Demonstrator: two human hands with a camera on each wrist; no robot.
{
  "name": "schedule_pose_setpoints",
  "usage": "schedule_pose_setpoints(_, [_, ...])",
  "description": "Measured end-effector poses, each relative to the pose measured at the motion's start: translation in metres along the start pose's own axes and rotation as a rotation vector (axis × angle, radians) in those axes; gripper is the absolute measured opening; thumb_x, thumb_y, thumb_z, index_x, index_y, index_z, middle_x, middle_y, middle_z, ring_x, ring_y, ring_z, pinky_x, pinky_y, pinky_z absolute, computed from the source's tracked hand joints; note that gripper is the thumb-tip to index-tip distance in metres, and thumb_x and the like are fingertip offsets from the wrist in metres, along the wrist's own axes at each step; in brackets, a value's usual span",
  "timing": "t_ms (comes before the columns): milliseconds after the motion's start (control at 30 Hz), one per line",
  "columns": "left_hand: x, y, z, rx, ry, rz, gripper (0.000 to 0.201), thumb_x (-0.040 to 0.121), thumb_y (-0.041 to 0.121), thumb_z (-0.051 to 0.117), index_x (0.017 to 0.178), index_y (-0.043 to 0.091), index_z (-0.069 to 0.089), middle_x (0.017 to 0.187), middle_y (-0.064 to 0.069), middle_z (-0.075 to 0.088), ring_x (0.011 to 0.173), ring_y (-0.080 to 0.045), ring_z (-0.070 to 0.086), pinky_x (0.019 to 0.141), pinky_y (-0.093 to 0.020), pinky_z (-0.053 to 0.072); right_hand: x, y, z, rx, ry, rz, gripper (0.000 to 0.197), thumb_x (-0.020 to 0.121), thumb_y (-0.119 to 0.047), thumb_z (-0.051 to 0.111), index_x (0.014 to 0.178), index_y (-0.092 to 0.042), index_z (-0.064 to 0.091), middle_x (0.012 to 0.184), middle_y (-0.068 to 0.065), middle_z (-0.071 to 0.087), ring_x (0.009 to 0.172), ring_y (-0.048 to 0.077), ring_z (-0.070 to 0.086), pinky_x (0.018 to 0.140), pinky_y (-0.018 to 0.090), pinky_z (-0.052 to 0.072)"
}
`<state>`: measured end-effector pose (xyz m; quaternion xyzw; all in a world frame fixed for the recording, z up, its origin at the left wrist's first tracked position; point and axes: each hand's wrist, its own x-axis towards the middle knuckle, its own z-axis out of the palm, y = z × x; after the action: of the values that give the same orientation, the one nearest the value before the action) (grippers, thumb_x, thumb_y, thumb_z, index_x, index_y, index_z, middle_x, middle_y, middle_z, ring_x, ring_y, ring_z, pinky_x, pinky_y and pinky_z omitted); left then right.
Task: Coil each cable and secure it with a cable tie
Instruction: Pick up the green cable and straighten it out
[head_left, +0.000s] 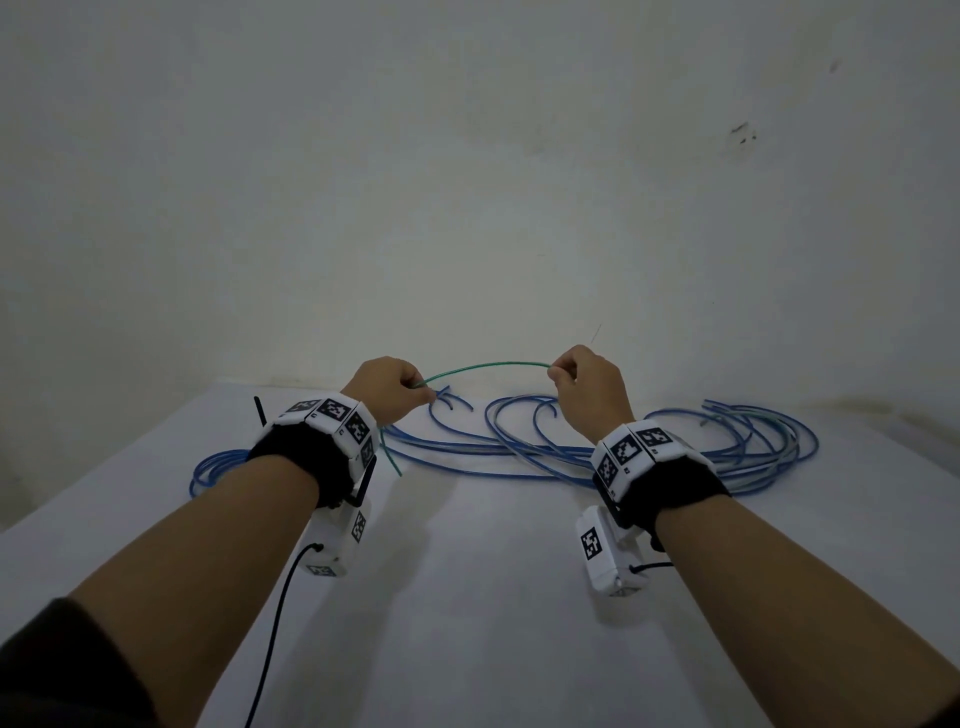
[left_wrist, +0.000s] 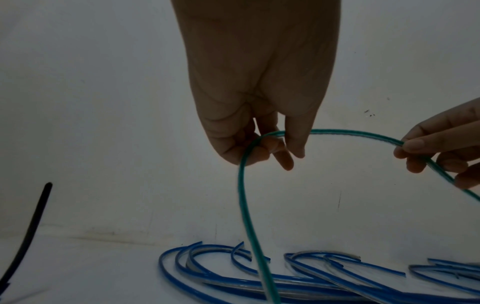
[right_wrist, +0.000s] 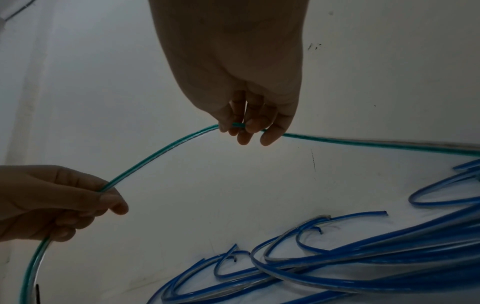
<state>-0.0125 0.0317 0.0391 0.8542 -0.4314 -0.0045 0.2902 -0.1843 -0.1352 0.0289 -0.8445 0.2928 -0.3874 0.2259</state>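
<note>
Above a white table (head_left: 467, 597) set against a plain pale wall (head_left: 467, 182), the left hand (head_left: 387, 387) and right hand (head_left: 589, 387) each pinch the green cable (head_left: 488, 365), arched between them. Blue cables (head_left: 519, 447) lie loose on the table near the wall.

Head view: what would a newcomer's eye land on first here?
First, the green cable, arching in mid-air between the left hand and the right hand, each pinching it above the white table. Next, the loose sprawl of blue cables lying on the table behind and under the hands, near the wall.
</note>
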Motion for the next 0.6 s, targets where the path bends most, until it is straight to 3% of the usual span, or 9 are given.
schedule_pose_setpoints(100, [0.003, -0.002, -0.004, -0.028, 0.037, 0.018, 0.014, 0.087, 0.028, 0.063, 0.084, 0.015, 0.061, 0.066, 0.007, 0.047, 0.063, -0.006, 0.042, 0.054, -0.015, 0.031, 0.003, -0.001, 0.004, -0.002, -0.004, 0.003, 0.015, 0.095, -0.013, 0.050, 0.095, -0.001, 0.059, 0.093, 0.013, 0.063, 0.081, 0.020, 0.051, 0.073, 0.030, 0.042])
schedule_pose_setpoints(233, [0.005, -0.001, -0.010, 0.002, 0.027, 0.034, 0.018, 0.088, 0.029, 0.062, 0.079, 0.013, 0.060, 0.066, 0.006, 0.050, 0.069, -0.014, 0.047, 0.056, -0.016, 0.033, 0.008, -0.001, 0.005, 0.008, -0.006, 0.010, 0.014, 0.094, -0.012, 0.050, 0.096, -0.001, 0.059, 0.091, 0.012, 0.062, 0.080, 0.021, 0.051, 0.071, 0.028, 0.039])
schedule_pose_setpoints(433, [0.003, 0.004, -0.017, -0.045, 0.040, 0.036, 0.020, 0.089, 0.026, 0.061, 0.077, 0.010, 0.060, 0.064, 0.000, 0.052, 0.058, -0.008, 0.043, 0.053, -0.018, 0.032, 0.015, -0.011, 0.000, 0.045, -0.027, -0.071, 0.018, 0.094, -0.014, 0.050, 0.111, -0.009, 0.056, 0.070, 0.001, 0.052, 0.065, 0.015, 0.047, 0.066, 0.025, 0.035])
schedule_pose_setpoints(600, [-0.007, 0.003, -0.026, -0.097, 0.047, 0.030, 0.020, 0.093, 0.024, 0.055, 0.087, 0.013, 0.070, 0.059, 0.005, 0.049, 0.054, -0.009, 0.043, 0.054, -0.020, 0.034, 0.017, -0.012, 0.001, 0.003, -0.027, -0.126, 0.013, 0.093, -0.014, 0.051, 0.096, -0.005, 0.060, 0.092, 0.014, 0.063, 0.083, 0.019, 0.051, 0.074, 0.028, 0.040])
